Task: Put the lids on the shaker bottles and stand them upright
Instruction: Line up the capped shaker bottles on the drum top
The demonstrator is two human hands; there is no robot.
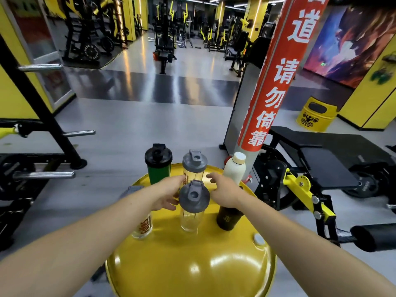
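Reaching over the round yellow worktop (192,264), I have both hands at the middle of a cluster of bottles. My left hand (169,196) sits just left of the near clear bottle (191,219), fingers spread and close to its grey lid (194,197); I cannot tell whether they touch it. My right hand (222,192) hovers open just right of that lid, with nothing in its grip. That bottle stands upright with its lid on.

Behind it stands a second clear bottle (194,168), also capped in grey. At far left is a green bottle with a black lid (158,166), and at far right a white bottle (234,168).

My left forearm partly hides another clear bottle with orange print (144,226). My right wrist covers the top of a black bottle (228,218).
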